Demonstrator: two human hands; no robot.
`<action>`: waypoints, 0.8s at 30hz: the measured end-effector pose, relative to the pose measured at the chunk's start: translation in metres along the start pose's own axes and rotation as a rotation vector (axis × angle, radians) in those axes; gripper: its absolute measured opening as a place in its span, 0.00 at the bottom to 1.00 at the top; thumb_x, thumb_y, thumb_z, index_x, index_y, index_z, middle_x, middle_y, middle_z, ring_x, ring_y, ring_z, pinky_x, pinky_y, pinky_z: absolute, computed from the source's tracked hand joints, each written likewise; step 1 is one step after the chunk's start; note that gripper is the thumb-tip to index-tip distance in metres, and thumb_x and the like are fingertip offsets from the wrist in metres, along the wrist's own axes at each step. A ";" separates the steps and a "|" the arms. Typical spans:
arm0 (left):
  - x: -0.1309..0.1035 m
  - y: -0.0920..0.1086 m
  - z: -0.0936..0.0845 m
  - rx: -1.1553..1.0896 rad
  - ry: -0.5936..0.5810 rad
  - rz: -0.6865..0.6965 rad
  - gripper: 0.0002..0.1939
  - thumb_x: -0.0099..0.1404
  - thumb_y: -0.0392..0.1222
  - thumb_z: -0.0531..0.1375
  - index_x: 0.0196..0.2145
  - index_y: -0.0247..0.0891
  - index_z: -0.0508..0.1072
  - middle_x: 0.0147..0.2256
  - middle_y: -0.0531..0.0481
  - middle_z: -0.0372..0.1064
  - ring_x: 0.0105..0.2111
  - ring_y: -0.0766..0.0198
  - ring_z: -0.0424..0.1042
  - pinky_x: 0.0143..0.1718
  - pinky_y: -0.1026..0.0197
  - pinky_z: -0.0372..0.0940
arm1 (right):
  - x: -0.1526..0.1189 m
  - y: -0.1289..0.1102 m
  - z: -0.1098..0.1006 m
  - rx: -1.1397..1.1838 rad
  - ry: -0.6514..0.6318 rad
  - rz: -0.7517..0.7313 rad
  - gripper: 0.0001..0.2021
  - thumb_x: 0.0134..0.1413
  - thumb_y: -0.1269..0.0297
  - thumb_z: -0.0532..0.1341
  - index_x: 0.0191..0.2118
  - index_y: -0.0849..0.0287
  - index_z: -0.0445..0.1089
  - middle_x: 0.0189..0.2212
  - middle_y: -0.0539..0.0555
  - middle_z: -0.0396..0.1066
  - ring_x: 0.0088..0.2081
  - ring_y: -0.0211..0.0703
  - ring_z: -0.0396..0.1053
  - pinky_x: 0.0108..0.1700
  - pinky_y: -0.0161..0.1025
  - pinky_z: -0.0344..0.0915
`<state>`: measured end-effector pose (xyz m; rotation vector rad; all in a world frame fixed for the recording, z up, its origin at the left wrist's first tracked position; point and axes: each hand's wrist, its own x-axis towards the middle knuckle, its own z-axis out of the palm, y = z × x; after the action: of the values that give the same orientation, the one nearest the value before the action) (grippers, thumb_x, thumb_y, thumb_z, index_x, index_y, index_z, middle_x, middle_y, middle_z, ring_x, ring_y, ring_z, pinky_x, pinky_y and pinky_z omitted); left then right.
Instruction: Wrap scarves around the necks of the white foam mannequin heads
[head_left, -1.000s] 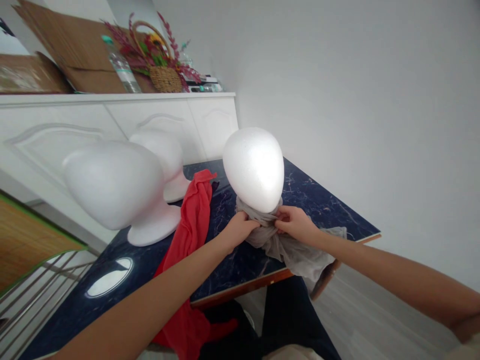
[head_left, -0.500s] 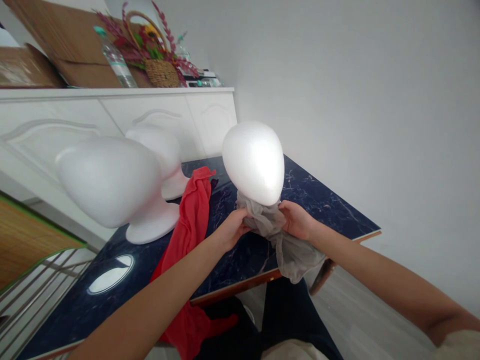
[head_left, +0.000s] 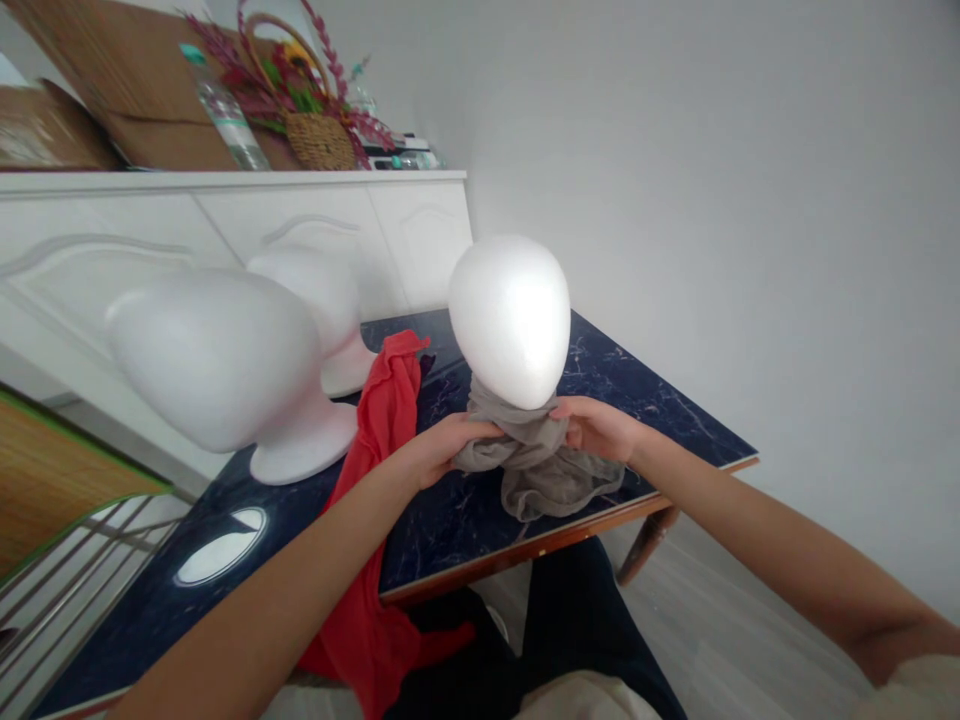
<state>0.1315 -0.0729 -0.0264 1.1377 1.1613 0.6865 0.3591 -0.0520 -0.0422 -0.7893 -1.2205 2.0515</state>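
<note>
A smooth white mannequin head [head_left: 510, 315] stands on the dark blue marbled table. Round its neck is wrapped a grey scarf [head_left: 536, 440], crossed at the front, with its loose end lying on the tabletop below. My left hand [head_left: 450, 442] is closed on the scarf at the left of the neck, thumb and fingers pinching the cloth. On the other side my right hand [head_left: 592, 427] grips the scarf just under the head's chin. The cloth hides the neck and base of this head.
Two more white mannequin heads, a near one [head_left: 214, 350] and a farther one [head_left: 311, 290], stand at left. A red scarf [head_left: 386, 400] drapes over the front edge of the table [head_left: 645, 380]. Behind is a white cabinet [head_left: 300, 220] with a bottle [head_left: 225, 110] and flower basket [head_left: 321, 140].
Both hands have shifted the grey scarf closer round the neck. Its loose end, which hung past the table edge, now lies bunched on the tabletop. My left hand moved slightly left.
</note>
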 end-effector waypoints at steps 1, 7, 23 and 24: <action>-0.003 0.002 -0.004 0.075 -0.026 0.003 0.19 0.47 0.41 0.66 0.39 0.35 0.76 0.33 0.49 0.76 0.32 0.62 0.73 0.35 0.64 0.66 | 0.002 0.000 -0.002 0.062 0.029 -0.008 0.10 0.45 0.66 0.60 0.34 0.63 0.73 0.28 0.53 0.76 0.30 0.39 0.73 0.39 0.36 0.68; -0.020 0.017 -0.032 0.482 -0.045 0.048 0.14 0.48 0.38 0.63 0.34 0.33 0.78 0.30 0.51 0.75 0.31 0.60 0.72 0.32 0.64 0.63 | 0.010 0.004 -0.014 -0.034 0.092 -0.131 0.12 0.44 0.67 0.64 0.38 0.61 0.71 0.32 0.52 0.76 0.32 0.40 0.73 0.37 0.36 0.68; -0.014 -0.015 -0.024 -0.117 -0.061 -0.053 0.15 0.53 0.40 0.65 0.40 0.35 0.76 0.33 0.47 0.76 0.31 0.65 0.74 0.33 0.67 0.69 | 0.028 -0.008 -0.061 -0.410 0.382 -0.178 0.12 0.32 0.72 0.65 0.30 0.60 0.67 0.21 0.47 0.69 0.23 0.36 0.66 0.27 0.32 0.64; -0.017 -0.012 -0.029 -0.011 -0.106 -0.106 0.15 0.52 0.40 0.66 0.39 0.36 0.77 0.32 0.47 0.76 0.29 0.65 0.74 0.31 0.68 0.69 | 0.028 -0.008 -0.064 -0.418 0.402 -0.177 0.12 0.31 0.72 0.64 0.29 0.60 0.67 0.21 0.47 0.69 0.23 0.36 0.66 0.26 0.32 0.64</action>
<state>0.0978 -0.0822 -0.0317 1.0820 1.1180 0.5440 0.3905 0.0064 -0.0654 -1.1728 -1.4351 1.4215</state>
